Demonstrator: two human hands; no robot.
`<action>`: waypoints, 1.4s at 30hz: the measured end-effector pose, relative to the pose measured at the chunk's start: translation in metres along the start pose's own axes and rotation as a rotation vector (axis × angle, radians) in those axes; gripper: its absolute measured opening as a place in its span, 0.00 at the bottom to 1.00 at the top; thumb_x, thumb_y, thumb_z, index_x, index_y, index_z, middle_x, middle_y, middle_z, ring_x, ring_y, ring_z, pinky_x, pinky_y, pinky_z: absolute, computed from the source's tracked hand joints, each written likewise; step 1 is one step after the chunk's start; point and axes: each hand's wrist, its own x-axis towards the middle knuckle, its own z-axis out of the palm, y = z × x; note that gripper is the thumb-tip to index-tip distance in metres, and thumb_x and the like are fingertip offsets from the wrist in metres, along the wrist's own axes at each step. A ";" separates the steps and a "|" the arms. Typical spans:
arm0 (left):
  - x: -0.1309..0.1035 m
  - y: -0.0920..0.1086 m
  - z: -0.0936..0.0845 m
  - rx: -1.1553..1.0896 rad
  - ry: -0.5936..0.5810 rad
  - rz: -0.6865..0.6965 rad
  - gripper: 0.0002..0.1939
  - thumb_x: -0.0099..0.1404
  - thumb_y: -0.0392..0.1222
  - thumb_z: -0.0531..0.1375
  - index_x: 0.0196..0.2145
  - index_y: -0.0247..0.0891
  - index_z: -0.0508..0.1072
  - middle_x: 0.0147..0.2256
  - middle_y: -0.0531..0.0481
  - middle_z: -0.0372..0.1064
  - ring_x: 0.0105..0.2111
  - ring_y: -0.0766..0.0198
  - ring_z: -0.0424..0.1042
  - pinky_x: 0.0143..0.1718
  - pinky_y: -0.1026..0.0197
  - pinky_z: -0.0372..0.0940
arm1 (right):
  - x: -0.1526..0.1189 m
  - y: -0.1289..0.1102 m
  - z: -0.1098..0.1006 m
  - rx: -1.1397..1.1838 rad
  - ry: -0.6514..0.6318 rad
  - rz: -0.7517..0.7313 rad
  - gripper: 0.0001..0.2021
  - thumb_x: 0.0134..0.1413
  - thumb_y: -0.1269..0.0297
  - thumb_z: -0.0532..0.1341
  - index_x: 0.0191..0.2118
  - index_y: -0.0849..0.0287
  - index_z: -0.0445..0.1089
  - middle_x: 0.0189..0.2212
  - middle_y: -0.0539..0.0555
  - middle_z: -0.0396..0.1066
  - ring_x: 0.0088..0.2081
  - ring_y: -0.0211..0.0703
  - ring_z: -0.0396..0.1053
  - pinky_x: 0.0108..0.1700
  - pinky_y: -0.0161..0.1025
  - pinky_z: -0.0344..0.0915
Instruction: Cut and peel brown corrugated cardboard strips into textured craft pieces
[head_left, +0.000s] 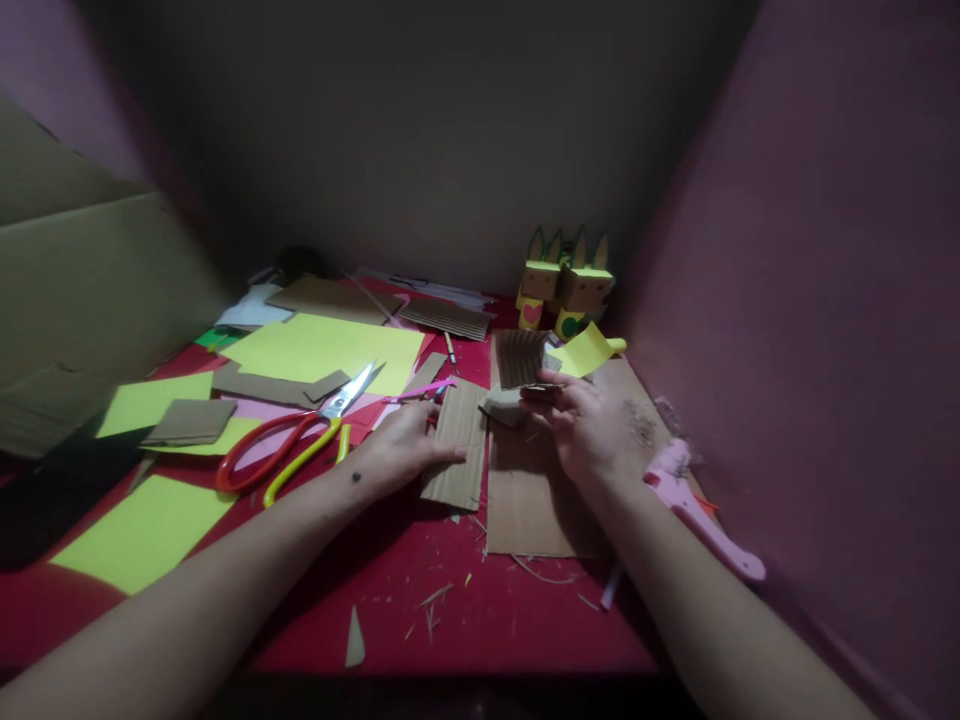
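My left hand is closed on the left edge of a rectangular strip of cardboard, its thumb lying across the front. With its fingers pinched together, my right hand grips a dark corrugated cardboard piece by its lower right edge. Just below that piece is a small pale scrap, partly behind my right fingers. Beneath my right hand lies a larger flat cardboard sheet. Left of my left hand rest scissors with red and yellow handles, blades apart.
Yellow paper sheets and cardboard scraps cover the left of the red table. Two cardboard figures stand at the back right. A pink glue gun lies by the right wall. A large carton stands at left.
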 end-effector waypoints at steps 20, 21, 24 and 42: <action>0.012 0.042 0.000 0.481 0.131 0.196 0.21 0.65 0.47 0.58 0.53 0.36 0.66 0.46 0.36 0.70 0.46 0.46 0.70 0.45 0.49 0.63 | 0.012 -0.016 -0.008 0.168 0.102 -0.168 0.08 0.32 0.77 0.60 0.23 0.58 0.72 0.27 0.49 0.72 0.32 0.39 0.68 0.34 0.39 0.73; 0.021 0.048 0.004 0.474 0.101 0.193 0.22 0.64 0.48 0.59 0.53 0.34 0.66 0.45 0.36 0.71 0.45 0.46 0.70 0.45 0.48 0.64 | 0.011 -0.017 -0.007 0.169 0.109 -0.159 0.08 0.32 0.77 0.61 0.23 0.58 0.72 0.28 0.49 0.72 0.32 0.39 0.68 0.34 0.38 0.72; 0.047 0.061 0.018 0.445 0.041 0.148 0.26 0.61 0.48 0.64 0.52 0.30 0.67 0.46 0.34 0.71 0.45 0.44 0.71 0.44 0.46 0.66 | 0.010 -0.015 -0.005 0.174 0.117 -0.124 0.09 0.31 0.75 0.61 0.25 0.58 0.73 0.29 0.50 0.73 0.32 0.40 0.68 0.33 0.38 0.72; 0.016 0.031 -0.041 -0.595 0.402 0.149 0.10 0.56 0.45 0.63 0.32 0.36 0.69 0.19 0.57 0.63 0.16 0.71 0.61 0.16 0.68 0.55 | -0.002 0.000 -0.001 -0.558 -0.098 -0.041 0.08 0.40 0.64 0.62 0.29 0.61 0.73 0.23 0.53 0.69 0.22 0.43 0.66 0.24 0.40 0.63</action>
